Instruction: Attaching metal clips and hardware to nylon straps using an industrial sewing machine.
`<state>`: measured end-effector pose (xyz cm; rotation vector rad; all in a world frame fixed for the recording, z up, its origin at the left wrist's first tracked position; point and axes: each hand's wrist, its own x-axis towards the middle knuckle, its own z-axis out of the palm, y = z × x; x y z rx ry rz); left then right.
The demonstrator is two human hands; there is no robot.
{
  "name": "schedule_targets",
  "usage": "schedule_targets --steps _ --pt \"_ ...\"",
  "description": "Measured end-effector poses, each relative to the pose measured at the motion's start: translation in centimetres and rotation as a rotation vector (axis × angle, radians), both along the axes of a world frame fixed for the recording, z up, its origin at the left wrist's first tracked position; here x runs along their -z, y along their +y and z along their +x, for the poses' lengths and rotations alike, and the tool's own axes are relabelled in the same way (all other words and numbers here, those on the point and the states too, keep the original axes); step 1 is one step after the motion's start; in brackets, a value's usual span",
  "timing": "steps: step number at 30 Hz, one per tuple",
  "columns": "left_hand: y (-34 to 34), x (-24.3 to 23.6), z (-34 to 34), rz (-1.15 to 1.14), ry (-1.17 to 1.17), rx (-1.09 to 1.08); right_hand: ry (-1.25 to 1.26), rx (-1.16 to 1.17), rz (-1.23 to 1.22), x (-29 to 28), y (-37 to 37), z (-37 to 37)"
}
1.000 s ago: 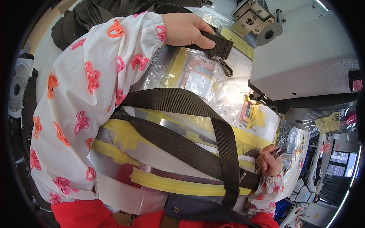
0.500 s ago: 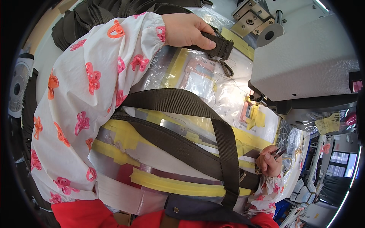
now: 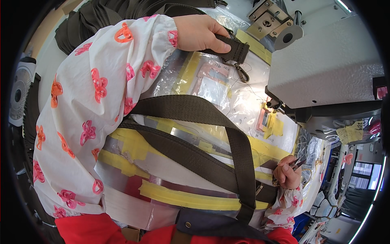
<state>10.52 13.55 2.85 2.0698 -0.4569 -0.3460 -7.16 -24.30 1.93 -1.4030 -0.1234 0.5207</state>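
Note:
My left hand is closed on the stitched end of a dark olive webbing strap, with the thumb on top. A metal snap hook hangs from that end, beside loose thread. More of the webbing loops across the work surface between my arms and hangs over the near edge. My right hand is curled at the right, close to the surface. Dark pointed blades of what look like thread snips stick out of its fingers; their handles are hidden in the palm.
A white sewing machine head stands at the right, its needle area over a pink-edged template. Yellow tape and plastic film cover the table. Piled straps lie at the far left. A yellow note hangs on the machine.

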Motion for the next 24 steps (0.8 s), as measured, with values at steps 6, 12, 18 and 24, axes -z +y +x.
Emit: schedule_targets --steps 6,12,18,24 --pt "-0.8 0.4 -1.6 0.605 -1.099 0.076 0.0 0.009 0.003 -0.2 0.1 0.0" --pt "0.6 -0.9 -2.4 0.634 -1.269 0.139 0.011 -0.01 0.021 0.0 0.6 -0.2" --pt "0.4 0.2 -2.0 0.485 -0.795 -0.119 -0.001 0.049 -0.025 0.0 -0.2 -0.3" --pt "1.7 -1.6 -6.0 -0.278 0.188 -0.117 0.029 0.02 -0.028 0.1 0.0 -0.2"
